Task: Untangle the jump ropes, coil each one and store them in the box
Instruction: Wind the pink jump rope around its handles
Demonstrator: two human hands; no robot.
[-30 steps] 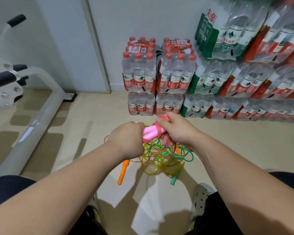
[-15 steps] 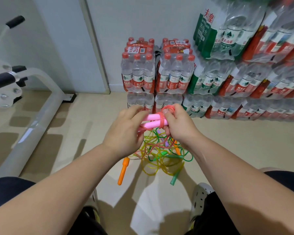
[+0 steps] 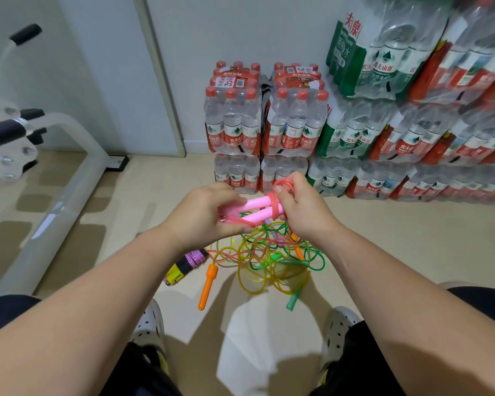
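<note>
Pink handles (image 3: 259, 208) paired, red cord (image 3: 274, 205) looped round — hands-held

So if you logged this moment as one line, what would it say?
stage: coiling | left hand: grips pink handles | right hand: pinches red cord looped round them | below: tangled ropes

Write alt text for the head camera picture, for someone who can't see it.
A left hand grips two pink handles while the right hand pinches the red cord looped round them. On the floor below lies a tangle of coloured ropes; packs of water bottles stand against the wall.
</note>
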